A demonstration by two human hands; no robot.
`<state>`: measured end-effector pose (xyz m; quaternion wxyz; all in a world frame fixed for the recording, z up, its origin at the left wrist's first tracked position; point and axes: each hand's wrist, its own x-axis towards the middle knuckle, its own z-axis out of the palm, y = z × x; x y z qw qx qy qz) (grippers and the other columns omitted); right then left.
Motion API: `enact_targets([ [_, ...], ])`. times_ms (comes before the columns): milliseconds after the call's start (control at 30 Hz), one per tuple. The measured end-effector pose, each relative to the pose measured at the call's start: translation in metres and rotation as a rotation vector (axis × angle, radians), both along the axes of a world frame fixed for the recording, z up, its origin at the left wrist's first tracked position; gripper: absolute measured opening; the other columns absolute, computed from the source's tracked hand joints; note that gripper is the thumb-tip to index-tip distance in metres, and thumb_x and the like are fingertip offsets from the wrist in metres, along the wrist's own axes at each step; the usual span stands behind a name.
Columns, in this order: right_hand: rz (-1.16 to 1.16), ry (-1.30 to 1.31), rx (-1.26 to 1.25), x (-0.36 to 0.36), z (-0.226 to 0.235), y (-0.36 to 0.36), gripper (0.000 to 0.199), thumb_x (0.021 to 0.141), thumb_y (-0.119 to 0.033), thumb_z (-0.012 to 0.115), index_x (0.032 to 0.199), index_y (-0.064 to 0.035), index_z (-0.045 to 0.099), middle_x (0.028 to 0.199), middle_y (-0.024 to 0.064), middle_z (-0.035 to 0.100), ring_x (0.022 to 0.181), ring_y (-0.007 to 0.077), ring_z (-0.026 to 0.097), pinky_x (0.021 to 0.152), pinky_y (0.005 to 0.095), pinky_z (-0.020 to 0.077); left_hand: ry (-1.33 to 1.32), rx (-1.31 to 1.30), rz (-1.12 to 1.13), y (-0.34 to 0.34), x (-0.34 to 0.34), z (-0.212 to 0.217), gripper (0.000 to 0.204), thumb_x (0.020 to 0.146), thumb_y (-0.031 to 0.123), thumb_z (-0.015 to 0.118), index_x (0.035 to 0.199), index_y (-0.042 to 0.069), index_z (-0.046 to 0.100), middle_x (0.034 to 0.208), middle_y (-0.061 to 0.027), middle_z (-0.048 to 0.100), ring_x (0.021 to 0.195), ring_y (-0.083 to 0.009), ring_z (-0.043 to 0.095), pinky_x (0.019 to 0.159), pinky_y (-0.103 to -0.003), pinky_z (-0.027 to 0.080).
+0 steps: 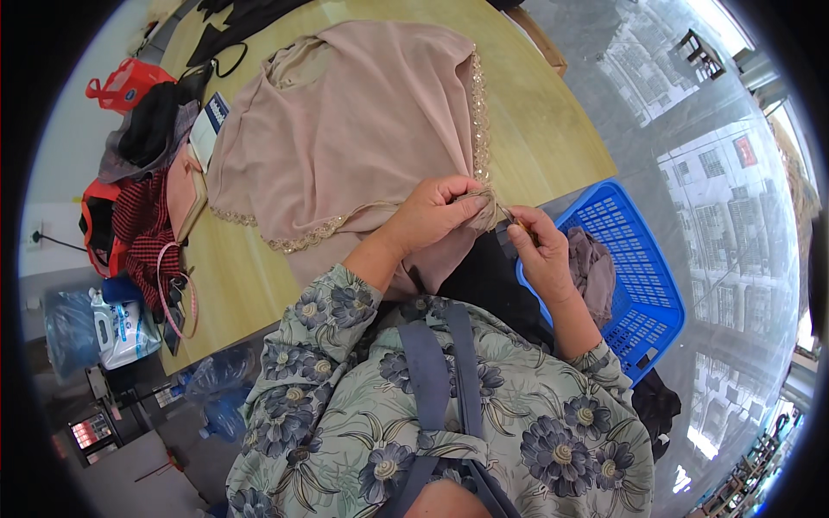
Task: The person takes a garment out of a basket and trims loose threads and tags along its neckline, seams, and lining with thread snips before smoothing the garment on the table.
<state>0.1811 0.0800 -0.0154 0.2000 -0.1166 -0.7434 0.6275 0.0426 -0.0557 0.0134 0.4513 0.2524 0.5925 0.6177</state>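
Observation:
A dusty-pink sheer garment (pixel 363 112) with gold sequin trim along its edges lies spread over the table in front of me. My left hand (pixel 436 211) is closed on its near right corner, pinching a gathered bit of the trimmed hem between thumb and fingers. Just right of it, my right hand (pixel 544 250) grips a small thin tool with a pointed metal tip (pixel 505 212), its tip against the bunched hem. Fingers hide most of that tool, so its kind cannot be made out.
The round-edged wooden table (pixel 553 138) carries dark cloth (pixel 250 22) at the far side. Bags and clothes (pixel 142 198) crowd its left edge. A blue plastic basket (pixel 639 268) with mauve cloth (pixel 590 272) stands at my right. Water bottles (pixel 224 406) stand below left.

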Motion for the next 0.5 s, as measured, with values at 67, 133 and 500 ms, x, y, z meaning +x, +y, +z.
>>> enact_targets([
  [67, -0.028, 0.015, 0.070, -0.001, 0.001, 0.001, 0.020, 0.080, -0.005, 0.060, 0.100, -0.0021, 0.058, 0.083, 0.0064, 0.060, 0.074, 0.0108, 0.055, 0.068, 0.0224, 0.0438, -0.009, 0.000, 0.004, 0.000, 0.001, 0.000, 0.017, 0.088, 0.011, 0.052, 0.100, 0.001, 0.058, 0.082, 0.0031, 0.058, 0.071, -0.0014, 0.051, 0.063, -0.016, 0.043],
  [133, -0.056, 0.030, 0.140, -0.001, 0.004, 0.002, 0.022, 0.079, -0.007, 0.062, 0.100, -0.0026, 0.058, 0.084, 0.0085, 0.062, 0.074, 0.0134, 0.058, 0.068, 0.0239, 0.0450, -0.018, 0.001, 0.009, 0.000, 0.001, 0.000, 0.016, 0.088, 0.011, 0.053, 0.099, 0.001, 0.058, 0.082, 0.0034, 0.057, 0.071, -0.0012, 0.050, 0.063, -0.016, 0.042],
  [500, -0.073, -0.069, 0.471, 0.002, 0.023, 0.013, 0.025, 0.074, -0.011, 0.064, 0.098, -0.0068, 0.060, 0.086, 0.0093, 0.062, 0.076, 0.0244, 0.060, 0.067, 0.0299, 0.0464, 0.052, 0.000, 0.048, 0.002, 0.004, -0.001, 0.012, 0.082, 0.012, 0.055, 0.087, 0.002, 0.061, 0.070, 0.0063, 0.054, 0.063, -0.0005, 0.045, 0.055, -0.017, 0.038],
])
